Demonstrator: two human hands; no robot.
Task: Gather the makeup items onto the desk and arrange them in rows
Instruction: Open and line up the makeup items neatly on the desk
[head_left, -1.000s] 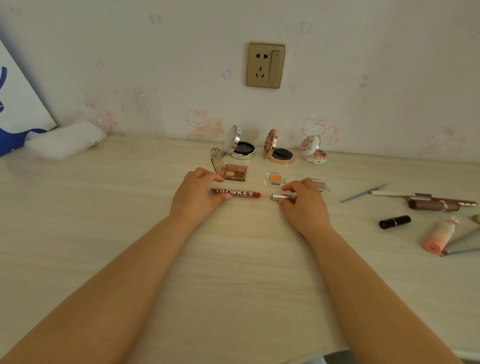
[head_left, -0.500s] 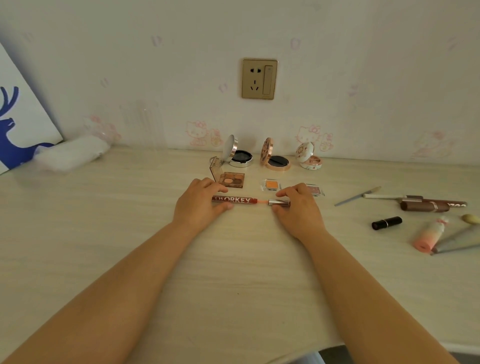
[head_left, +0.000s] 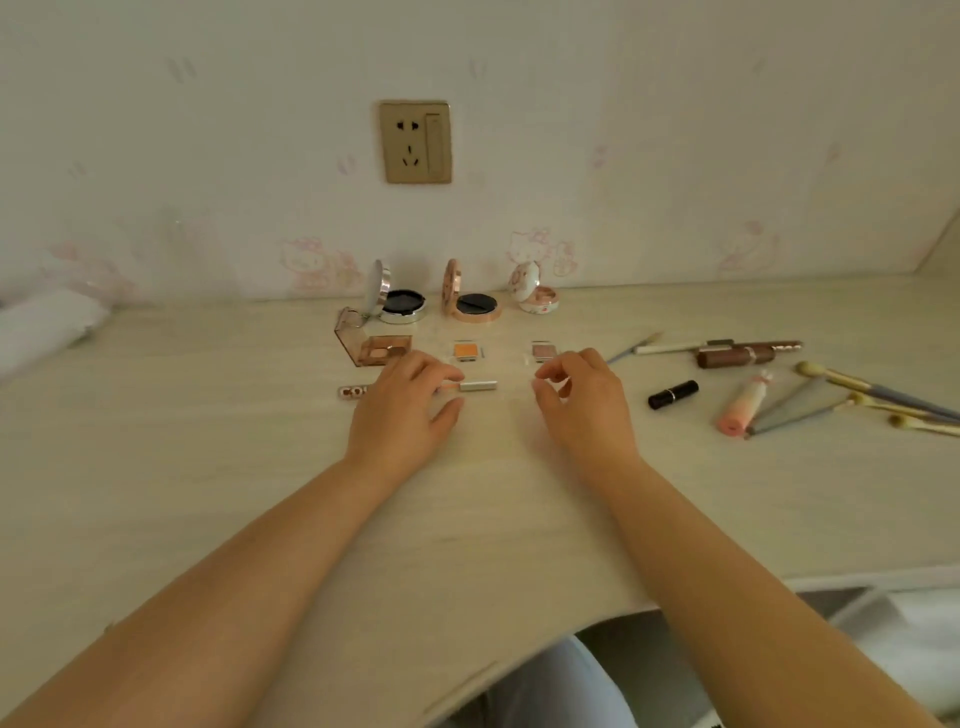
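Fingers of the left hand (head_left: 402, 410) rest over the lip gloss (head_left: 415, 388).

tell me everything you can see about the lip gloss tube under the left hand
The lip gloss tube lies flat on the desk, lengthwise left to right, in front of the small eyeshadow pans. Its left end shows a dark red body with pale letters, its right end a silver metallic cap. The left hand covers its middle, fingers resting on or just over it. It looks like glossy plastic.

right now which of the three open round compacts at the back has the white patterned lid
The small compact with the white patterned lid, rightmost of the three. The silver-rimmed compact and the rose-gold compact each hold a black puff; it does not.
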